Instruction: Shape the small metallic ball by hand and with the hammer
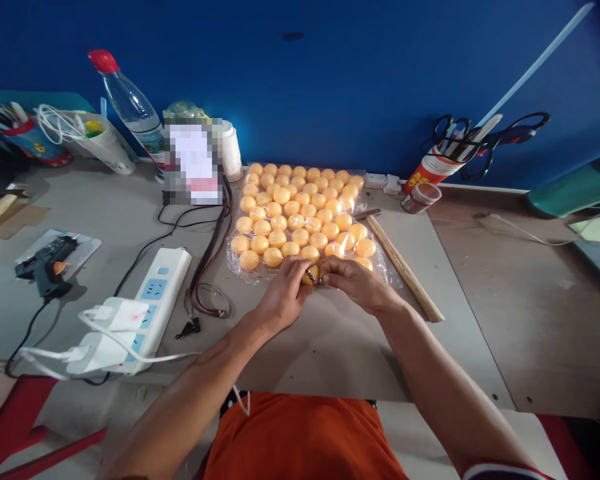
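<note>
Close to the table's front middle, my left hand (287,293) grips a small orange ball (310,275) with dark brown marks on its surface. My right hand (356,283) is closed at the ball's right side, its fingertips pinched together; whatever they pinch is too small to name. Just beyond both hands lie rows of plain orange balls (300,237), which look like table tennis balls, under clear plastic wrap (253,273). Fingers partly cover the marked ball.
A hammer (405,267) with a wooden handle lies right of the balls. Scissors (480,143) stand in a red cup (425,170) behind a small jar (421,198). At left are a power strip (165,280), glue gun (47,263), cables, and a bottle (135,110) beside a phone (195,160).
</note>
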`<action>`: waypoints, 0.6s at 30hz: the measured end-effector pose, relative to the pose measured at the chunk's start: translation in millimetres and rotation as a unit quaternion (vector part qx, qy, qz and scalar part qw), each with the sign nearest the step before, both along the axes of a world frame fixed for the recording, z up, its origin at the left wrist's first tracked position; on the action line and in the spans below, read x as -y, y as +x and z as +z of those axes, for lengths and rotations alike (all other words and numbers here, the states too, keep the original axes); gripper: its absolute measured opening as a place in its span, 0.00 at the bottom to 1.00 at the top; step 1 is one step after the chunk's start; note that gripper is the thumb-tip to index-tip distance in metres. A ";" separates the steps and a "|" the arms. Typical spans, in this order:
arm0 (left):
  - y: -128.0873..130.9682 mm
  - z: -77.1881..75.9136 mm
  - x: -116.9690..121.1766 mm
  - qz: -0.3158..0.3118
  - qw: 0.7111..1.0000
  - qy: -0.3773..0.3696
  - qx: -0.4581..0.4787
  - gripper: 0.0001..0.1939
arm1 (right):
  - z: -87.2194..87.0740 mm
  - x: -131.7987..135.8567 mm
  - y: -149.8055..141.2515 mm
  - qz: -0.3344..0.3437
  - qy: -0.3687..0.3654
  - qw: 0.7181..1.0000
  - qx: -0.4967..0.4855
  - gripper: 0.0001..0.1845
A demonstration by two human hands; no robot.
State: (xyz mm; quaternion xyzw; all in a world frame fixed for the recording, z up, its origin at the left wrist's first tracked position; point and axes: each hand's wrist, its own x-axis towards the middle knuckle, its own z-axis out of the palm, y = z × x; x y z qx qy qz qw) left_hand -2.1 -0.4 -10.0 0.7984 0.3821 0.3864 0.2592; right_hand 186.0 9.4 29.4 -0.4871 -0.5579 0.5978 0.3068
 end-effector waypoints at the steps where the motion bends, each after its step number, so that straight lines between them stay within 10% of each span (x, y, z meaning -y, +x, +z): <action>1: 0.0 -0.1 0.3 0.001 1.000 -0.001 -0.001 0.24 | -0.6 0.1 -0.2 -0.002 0.005 1.000 0.003 0.09; 18: -0.3 -1.8 2.7 0.002 1.000 -0.010 -0.008 0.25 | 1.3 1.9 -4.9 -0.009 0.014 0.999 0.032 0.09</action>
